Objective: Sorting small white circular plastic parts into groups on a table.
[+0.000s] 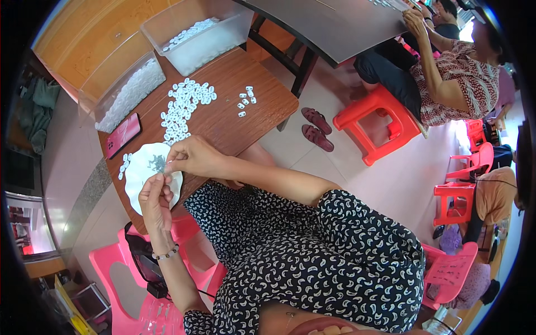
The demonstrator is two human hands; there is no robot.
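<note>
My left hand (157, 202) and my right hand (190, 157) meet over a white plate (138, 174) at the near edge of a brown wooden table (245, 78). Their fingertips pinch a small white plastic piece (165, 170) between them. A little heap of tiny dark metal parts (157, 163) lies in the plate. A long scatter of white plastic pieces (182, 109) spreads across the table beyond my hands. A smaller group of white pieces (245, 100) lies to the right, and a few white pieces (124, 164) sit left of the plate.
Two clear plastic bins (198, 33) (125, 89) filled with white pieces stand at the table's far side. A pink phone (123, 134) lies left. Red stools (379, 120), sandals (316, 128) and other seated people at a grey table (335, 25) are right. A pink chair (128, 279) stands beside me.
</note>
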